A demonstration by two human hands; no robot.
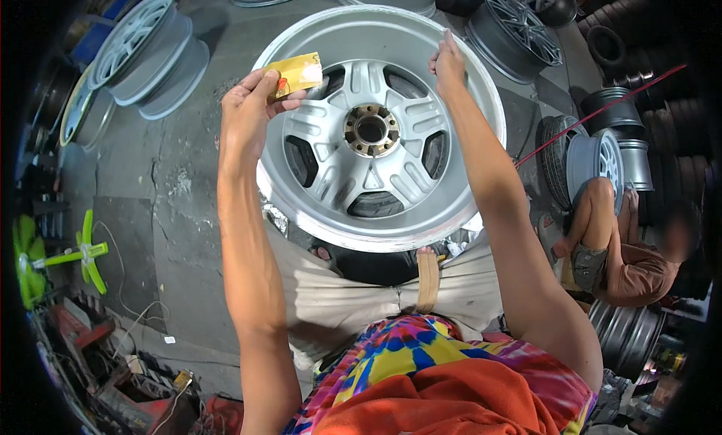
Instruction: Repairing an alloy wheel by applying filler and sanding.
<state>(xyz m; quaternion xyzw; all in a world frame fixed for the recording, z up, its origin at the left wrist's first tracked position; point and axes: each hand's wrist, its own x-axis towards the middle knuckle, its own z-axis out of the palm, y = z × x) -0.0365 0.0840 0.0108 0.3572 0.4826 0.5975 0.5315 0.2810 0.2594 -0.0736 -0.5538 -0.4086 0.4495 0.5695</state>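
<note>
A large silver alloy wheel rim [368, 81] lies face-down before me, its spokes deep inside and its hub bore in the middle. Over its far left edge, my left hand [252, 100] pinches a small flat piece of yellow-gold sheet [301, 70] with a red mark and a shiny patch. I cannot tell if it is a packet or sandpaper. Above the far right inner wall of the rim, my right hand [449, 65] has its fingers curled in and its thumb side up. Whatever its fingers may hold is hidden.
Silver rims [135, 51] lean at the far left, and a dark multi-spoke rim [519, 36] stands far right. A person [632, 262] crouches at the right by a pale rim [598, 168]. A green-bladed fan [89, 251] and red equipment [135, 390] stand at the left.
</note>
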